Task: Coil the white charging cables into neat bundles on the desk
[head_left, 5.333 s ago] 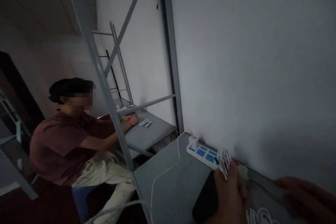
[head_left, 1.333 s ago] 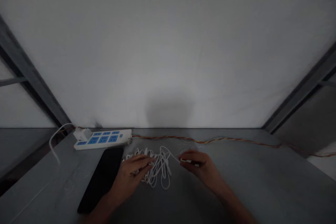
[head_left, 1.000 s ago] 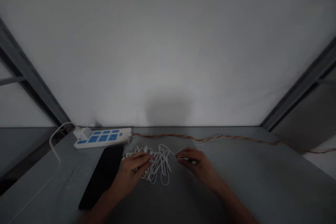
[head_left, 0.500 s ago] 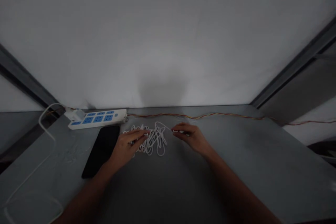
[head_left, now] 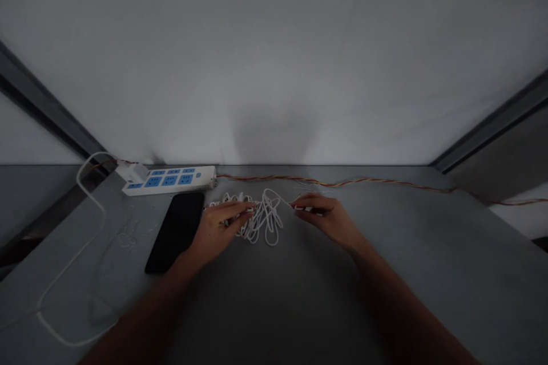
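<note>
A tangle of thin white cables [head_left: 262, 218] lies on the grey shelf top [head_left: 274, 296] in front of me. My left hand [head_left: 220, 227] rests on the left part of the pile, fingers stretched over the loops. My right hand [head_left: 327, 217] sits just right of the pile and pinches one cable end between thumb and fingers. A black phone [head_left: 176, 230] lies face down directly left of my left hand.
A white power strip [head_left: 169, 178] with blue sockets lies against the wall, a white charger plugged in at its left end with a cable trailing left. A twisted red-yellow wire [head_left: 342, 183] runs along the wall. Metal rack posts stand on both sides.
My view swung from a seated person on the left to the shelf. In the last second both hands stayed on the cable pile; only the camera shifted slightly.
</note>
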Action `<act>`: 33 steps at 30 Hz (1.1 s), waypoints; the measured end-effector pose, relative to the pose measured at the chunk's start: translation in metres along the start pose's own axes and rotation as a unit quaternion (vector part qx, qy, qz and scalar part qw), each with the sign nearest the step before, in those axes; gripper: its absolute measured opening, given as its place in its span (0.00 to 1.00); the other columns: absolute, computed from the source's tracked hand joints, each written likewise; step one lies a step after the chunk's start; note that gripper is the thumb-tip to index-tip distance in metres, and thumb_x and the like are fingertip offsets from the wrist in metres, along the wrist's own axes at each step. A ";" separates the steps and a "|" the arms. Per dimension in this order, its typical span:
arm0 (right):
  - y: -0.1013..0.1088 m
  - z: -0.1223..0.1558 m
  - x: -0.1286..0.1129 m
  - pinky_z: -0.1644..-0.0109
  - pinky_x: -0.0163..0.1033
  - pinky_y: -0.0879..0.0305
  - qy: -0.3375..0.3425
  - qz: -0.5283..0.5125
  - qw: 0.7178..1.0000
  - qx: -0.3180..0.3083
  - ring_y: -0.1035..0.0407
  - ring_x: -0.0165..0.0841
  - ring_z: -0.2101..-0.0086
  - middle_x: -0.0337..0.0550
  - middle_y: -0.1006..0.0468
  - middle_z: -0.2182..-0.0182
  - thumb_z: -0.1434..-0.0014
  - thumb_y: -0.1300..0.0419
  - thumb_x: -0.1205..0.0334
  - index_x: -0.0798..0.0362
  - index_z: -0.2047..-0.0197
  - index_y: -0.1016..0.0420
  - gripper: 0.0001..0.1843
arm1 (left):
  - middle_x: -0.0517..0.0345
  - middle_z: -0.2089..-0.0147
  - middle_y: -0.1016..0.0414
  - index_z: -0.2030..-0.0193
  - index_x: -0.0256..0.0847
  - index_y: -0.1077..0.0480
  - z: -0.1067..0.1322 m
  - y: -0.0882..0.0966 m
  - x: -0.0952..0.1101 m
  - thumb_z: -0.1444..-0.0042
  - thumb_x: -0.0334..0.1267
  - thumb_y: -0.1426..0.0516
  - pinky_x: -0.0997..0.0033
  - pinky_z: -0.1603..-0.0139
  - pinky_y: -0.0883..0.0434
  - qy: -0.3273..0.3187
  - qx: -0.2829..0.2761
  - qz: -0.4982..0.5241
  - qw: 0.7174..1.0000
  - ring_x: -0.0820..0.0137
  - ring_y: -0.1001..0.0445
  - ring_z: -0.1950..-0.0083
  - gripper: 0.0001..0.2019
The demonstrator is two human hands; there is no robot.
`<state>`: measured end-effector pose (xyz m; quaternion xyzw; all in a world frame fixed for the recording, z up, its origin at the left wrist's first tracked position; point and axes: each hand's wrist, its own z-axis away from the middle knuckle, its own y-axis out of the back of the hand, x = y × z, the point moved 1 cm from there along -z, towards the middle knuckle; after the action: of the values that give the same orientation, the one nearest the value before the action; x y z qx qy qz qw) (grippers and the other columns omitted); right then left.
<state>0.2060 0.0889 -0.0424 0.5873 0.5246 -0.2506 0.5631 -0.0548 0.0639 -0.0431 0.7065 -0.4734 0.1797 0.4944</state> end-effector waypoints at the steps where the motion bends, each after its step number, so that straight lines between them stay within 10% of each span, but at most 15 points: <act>1: 0.000 0.000 0.000 0.69 0.37 0.35 -0.001 0.002 1.000 0.000 0.28 0.33 0.69 0.42 0.20 0.64 0.46 0.36 0.57 0.46 0.63 0.17 0.08 | 0.54 0.57 0.16 0.56 0.44 0.20 0.000 0.000 -0.001 0.40 0.41 0.40 0.73 0.68 0.26 -0.002 -0.001 0.000 1.000 0.67 0.20 0.65 0.10; 10: -0.002 0.000 0.007 0.58 0.41 0.33 -0.042 -0.038 0.998 0.034 0.27 0.36 0.64 0.42 0.21 0.67 0.38 0.42 0.49 0.49 0.60 0.27 0.12 | 0.58 0.63 0.18 0.53 0.44 0.28 0.004 -0.005 0.006 0.36 0.43 0.47 0.77 0.75 0.31 0.098 0.003 0.081 0.992 0.72 0.24 0.73 0.10; 16: -0.004 0.002 0.004 0.65 0.40 0.29 -0.115 -0.095 0.982 0.120 0.28 0.38 0.62 0.44 0.27 0.68 0.38 0.54 0.34 0.50 0.68 0.33 0.27 | 0.70 0.77 0.37 0.48 0.46 0.36 0.008 -0.006 0.009 0.34 0.47 0.51 0.79 0.81 0.42 0.168 0.053 0.124 0.976 0.76 0.39 0.81 0.13; 25: -0.026 0.012 0.006 0.74 0.39 0.41 -0.172 0.216 0.961 -0.007 0.29 0.40 0.72 0.44 0.24 0.71 0.59 0.29 0.43 0.50 0.61 0.32 0.28 | 0.66 0.80 0.33 0.62 0.45 0.26 0.005 -0.004 0.023 0.48 0.48 0.39 0.72 0.73 0.41 0.121 -0.146 -0.151 0.970 0.68 0.33 0.78 0.12; 33: -0.038 0.014 0.008 0.74 0.37 0.45 -0.176 0.295 0.937 -0.058 0.28 0.39 0.72 0.44 0.23 0.72 0.49 0.40 0.65 0.47 0.66 0.42 0.12 | 0.60 0.73 0.24 0.65 0.45 0.26 0.010 -0.005 0.025 0.50 0.41 0.39 0.71 0.71 0.40 0.095 -0.233 -0.182 0.950 0.64 0.28 0.72 0.06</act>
<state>0.1789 0.0713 -0.0675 0.6284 0.2341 -0.1415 0.7282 -0.0403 0.0428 -0.0320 0.6252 -0.3164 0.0375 0.7125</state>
